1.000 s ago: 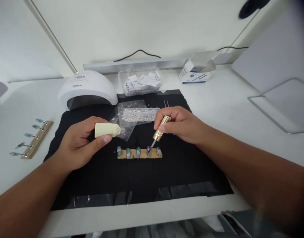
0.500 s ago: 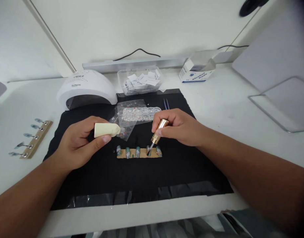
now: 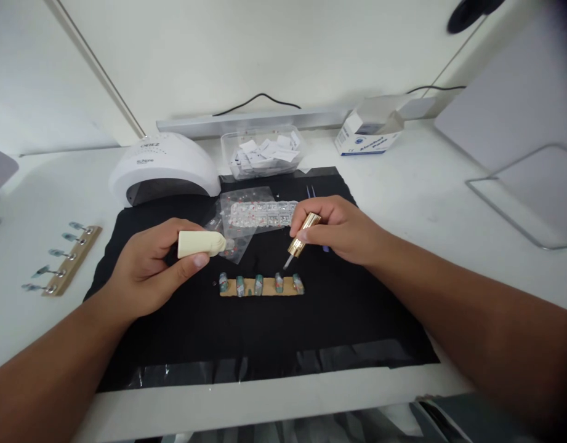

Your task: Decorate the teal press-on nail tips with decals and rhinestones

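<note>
Altogether, one white tabletop surface [image 3: 403, 184] carries one black rectangular mat [image 3: 265, 332], whose front edge lies near the surface's front edge. One white dome-shaped lamp [image 3: 165, 163] stands at the mat's back left corner, one clear plastic tub [image 3: 239, 174] of white packets at its back edge, and one open white-and-blue cardboard box [image 3: 366, 144] beyond its back right corner. Two bare hands hover over the mat: the left hand [image 3: 154, 264] toward its left edge, the right hand [image 3: 338, 231] toward its right. Two tan strips each bear five greenish nail tips: the stemmed strip [image 3: 71, 266] rests outside the mat's left edge, the flat strip [image 3: 268, 287] crosswise on the mat, a broad black band separating it from the front edge. One clear compartmented case [image 3: 265, 214] lies nearer the back edge. The left fingers grip one pale yellow bottle [image 3: 197, 243], behind the flat strip's left end. The right fingers pinch one ribbed gold cap [image 3: 297, 246]; its brush [image 3: 289, 261] points down just beyond the fourth nail tip [image 3: 279, 282] from the left, apart from it.
</note>
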Motion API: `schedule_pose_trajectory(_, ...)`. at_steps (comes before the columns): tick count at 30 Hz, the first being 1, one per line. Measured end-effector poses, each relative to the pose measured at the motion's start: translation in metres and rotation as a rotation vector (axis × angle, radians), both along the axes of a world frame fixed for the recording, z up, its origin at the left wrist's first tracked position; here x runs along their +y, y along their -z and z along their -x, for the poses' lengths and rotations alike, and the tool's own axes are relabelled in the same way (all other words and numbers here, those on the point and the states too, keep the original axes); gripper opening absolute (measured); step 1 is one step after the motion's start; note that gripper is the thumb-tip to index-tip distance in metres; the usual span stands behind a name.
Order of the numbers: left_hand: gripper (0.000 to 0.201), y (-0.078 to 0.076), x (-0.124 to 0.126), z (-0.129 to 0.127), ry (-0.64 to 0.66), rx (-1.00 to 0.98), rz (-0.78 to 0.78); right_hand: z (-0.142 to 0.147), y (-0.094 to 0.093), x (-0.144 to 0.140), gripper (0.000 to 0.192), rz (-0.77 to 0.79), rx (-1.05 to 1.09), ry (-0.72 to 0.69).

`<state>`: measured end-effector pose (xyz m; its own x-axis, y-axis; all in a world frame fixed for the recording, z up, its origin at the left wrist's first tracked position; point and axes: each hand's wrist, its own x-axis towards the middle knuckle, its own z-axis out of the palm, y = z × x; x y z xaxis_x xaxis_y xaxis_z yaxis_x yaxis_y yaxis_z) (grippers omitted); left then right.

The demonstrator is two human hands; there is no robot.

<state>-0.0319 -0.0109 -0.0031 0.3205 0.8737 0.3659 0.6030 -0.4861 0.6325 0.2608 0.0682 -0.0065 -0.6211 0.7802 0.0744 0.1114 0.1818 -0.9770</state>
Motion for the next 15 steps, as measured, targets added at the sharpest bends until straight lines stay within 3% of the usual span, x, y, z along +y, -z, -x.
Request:
schedule_pose_trajectory(7, 0.019, -0.001, -0.001, 0.000, 0.006, 0.023, -0.015, 0.003, -0.002, -0.007, 0.002, 0.062, -0.004, -0.101)
schedule_pose_trajectory(12, 0.022, -0.001, -0.002, 0.001, -0.006, 0.030, -0.040, 0.001, 0.003, 0.002, 0.004, 0.006, 0.008, 0.024)
schedule_pose_trajectory(15, 0.023, -0.001, -0.001, 0.001, 0.005, 0.034, -0.052, 0.001, 0.002, 0.002, 0.003, 0.053, 0.070, 0.024)
